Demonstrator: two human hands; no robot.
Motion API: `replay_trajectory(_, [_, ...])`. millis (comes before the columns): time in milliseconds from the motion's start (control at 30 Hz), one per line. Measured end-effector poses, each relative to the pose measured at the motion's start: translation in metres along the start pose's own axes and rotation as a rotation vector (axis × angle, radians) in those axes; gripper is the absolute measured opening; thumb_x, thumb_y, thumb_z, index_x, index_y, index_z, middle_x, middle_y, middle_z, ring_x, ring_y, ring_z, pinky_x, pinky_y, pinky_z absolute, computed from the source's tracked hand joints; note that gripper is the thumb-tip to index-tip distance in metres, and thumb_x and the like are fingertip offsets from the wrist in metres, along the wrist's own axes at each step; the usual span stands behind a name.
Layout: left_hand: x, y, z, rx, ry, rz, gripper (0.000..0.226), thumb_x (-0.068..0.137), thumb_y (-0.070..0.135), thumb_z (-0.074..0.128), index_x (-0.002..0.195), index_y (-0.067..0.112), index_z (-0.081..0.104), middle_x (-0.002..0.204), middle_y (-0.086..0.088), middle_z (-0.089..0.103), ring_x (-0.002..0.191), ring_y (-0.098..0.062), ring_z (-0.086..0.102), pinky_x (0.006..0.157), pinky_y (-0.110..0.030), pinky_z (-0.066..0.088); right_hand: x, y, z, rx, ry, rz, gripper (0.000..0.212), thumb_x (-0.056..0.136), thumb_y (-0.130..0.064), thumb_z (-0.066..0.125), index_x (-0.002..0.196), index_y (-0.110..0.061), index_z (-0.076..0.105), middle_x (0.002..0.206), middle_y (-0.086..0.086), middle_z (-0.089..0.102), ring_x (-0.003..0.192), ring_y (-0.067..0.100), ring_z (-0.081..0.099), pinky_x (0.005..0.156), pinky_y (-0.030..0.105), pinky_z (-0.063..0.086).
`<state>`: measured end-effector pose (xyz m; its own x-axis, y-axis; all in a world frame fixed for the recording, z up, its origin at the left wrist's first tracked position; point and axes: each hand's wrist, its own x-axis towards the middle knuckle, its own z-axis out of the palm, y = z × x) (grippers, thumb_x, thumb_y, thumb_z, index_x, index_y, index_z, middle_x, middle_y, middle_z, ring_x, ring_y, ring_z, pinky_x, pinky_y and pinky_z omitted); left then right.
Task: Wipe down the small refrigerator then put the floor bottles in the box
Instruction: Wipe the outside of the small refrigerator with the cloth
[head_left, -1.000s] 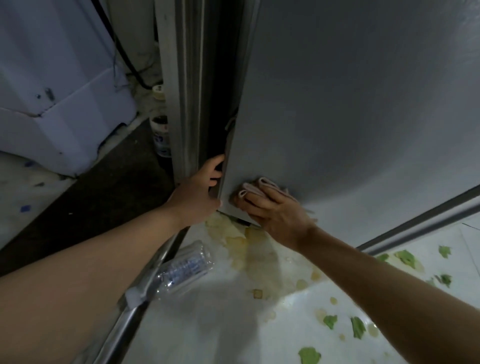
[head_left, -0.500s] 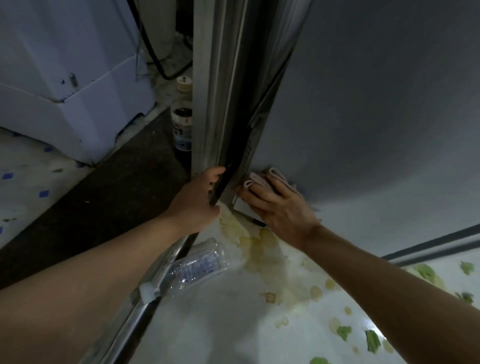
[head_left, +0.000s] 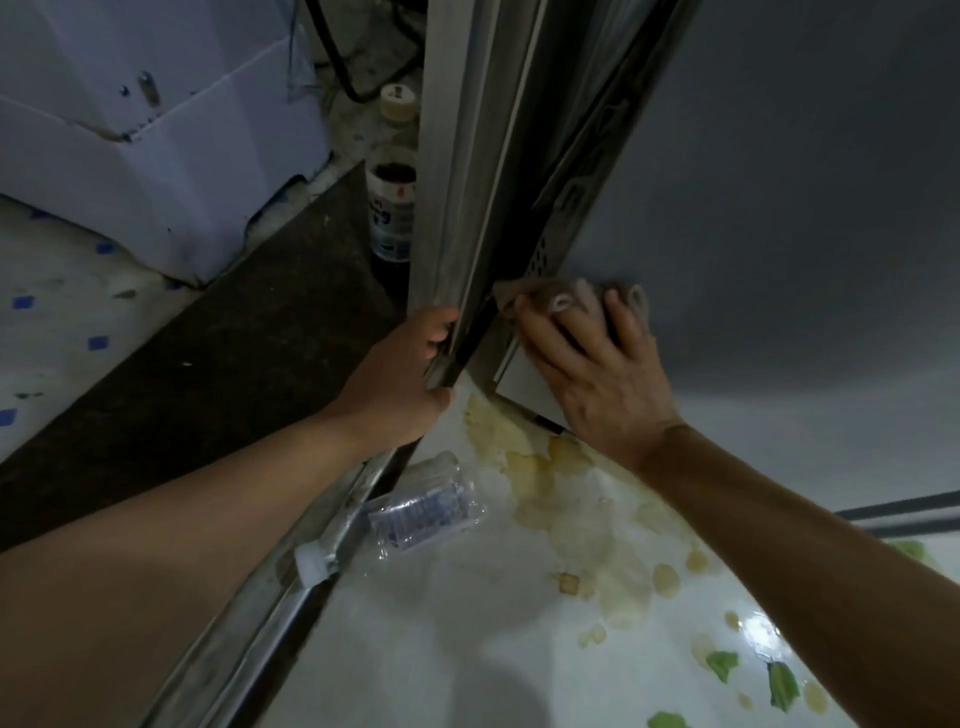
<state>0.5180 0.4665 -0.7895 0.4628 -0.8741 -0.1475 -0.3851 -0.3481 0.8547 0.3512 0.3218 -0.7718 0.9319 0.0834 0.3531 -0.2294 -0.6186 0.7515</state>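
Note:
The grey refrigerator fills the upper right. My right hand presses a pinkish cloth flat against its side near the bottom front corner. My left hand grips the lower edge of a metal frame just left of the fridge. An empty clear plastic bottle with a white cap lies on the floor below my hands. A second bottle with dark liquid and a cream cap stands behind the frame, partly hidden.
A white cardboard box stands at the upper left on a dark floor strip. A metal floor rail runs diagonally under my left arm. The white floor has yellow stains and green leaf scraps.
The view has moved closer and shifted, so the frame and standing bottle show more. My right hand has slid the cloth slightly up the fridge's corner. My left hand keeps its grip.

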Motion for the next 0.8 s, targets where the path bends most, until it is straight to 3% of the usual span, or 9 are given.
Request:
replay_trajectory(67, [-0.001, -0.005, 0.0, 0.013, -0.011, 0.003, 0.077, 0.08, 0.005, 0.068, 0.142, 0.031, 0.031, 0.138, 0.003, 0.044, 0.126, -0.01, 0.044, 0.093, -0.02, 0.035, -0.01, -0.022, 0.01, -0.017, -0.128, -0.121, 0.048, 0.084, -0.021, 0.046, 0.131, -0.018, 0.058, 0.142, -0.001, 0.05, 0.131, 0.029, 0.028, 0.113, 0.048, 0.013])
replay_trajectory(233, [-0.001, -0.01, -0.003, 0.064, -0.021, -0.007, 0.077, 0.079, 0.005, 0.068, 0.141, 0.032, 0.031, 0.138, 0.003, 0.045, 0.121, -0.006, 0.045, 0.094, -0.019, 0.033, -0.02, -0.062, 0.023, 0.036, -0.289, -0.261, 0.051, 0.084, -0.032, 0.057, 0.135, -0.023, 0.052, 0.139, -0.008, 0.052, 0.133, 0.017, 0.043, 0.112, 0.035, 0.03])
replay_trajectory(400, [0.0, -0.006, 0.002, 0.064, -0.04, -0.009, 0.075, 0.08, 0.004, 0.067, 0.141, 0.03, 0.032, 0.138, 0.001, 0.046, 0.124, -0.01, 0.045, 0.095, -0.021, 0.035, -0.032, -0.048, 0.019, -0.028, -0.363, -0.286, 0.055, 0.091, -0.024, 0.049, 0.145, -0.025, 0.037, 0.156, -0.007, 0.025, 0.144, 0.024, 0.018, 0.116, 0.048, -0.004])
replay_trajectory(533, [0.004, -0.004, 0.015, 0.065, -0.05, -0.034, 0.076, 0.08, 0.002, 0.067, 0.142, 0.027, 0.031, 0.14, 0.001, 0.045, 0.124, -0.01, 0.044, 0.092, -0.018, 0.034, -0.049, -0.029, 0.012, 0.004, -0.268, -0.065, 0.053, 0.083, -0.018, 0.051, 0.136, -0.019, 0.049, 0.148, -0.008, 0.041, 0.138, 0.02, 0.022, 0.117, 0.046, -0.008])
replay_trajectory(700, [0.006, 0.009, 0.032, 0.072, -0.079, -0.037, 0.077, 0.08, -0.001, 0.066, 0.143, 0.027, 0.031, 0.139, 0.001, 0.045, 0.122, -0.008, 0.044, 0.092, -0.019, 0.033, -0.042, -0.052, 0.013, -0.056, -0.473, -0.322, 0.063, 0.092, -0.025, 0.053, 0.149, -0.027, 0.027, 0.159, -0.005, 0.014, 0.146, 0.024, 0.01, 0.111, 0.052, -0.004])
replay_trajectory(800, [0.011, 0.02, 0.038, 0.119, -0.04, 0.002, 0.075, 0.08, -0.002, 0.064, 0.142, 0.025, 0.032, 0.136, -0.001, 0.048, 0.118, -0.012, 0.049, 0.094, -0.021, 0.036, -0.035, -0.064, 0.021, -0.069, -0.404, -0.319, 0.06, 0.096, -0.022, 0.039, 0.151, -0.018, 0.016, 0.159, -0.003, 0.015, 0.145, 0.023, 0.011, 0.112, 0.047, 0.0])
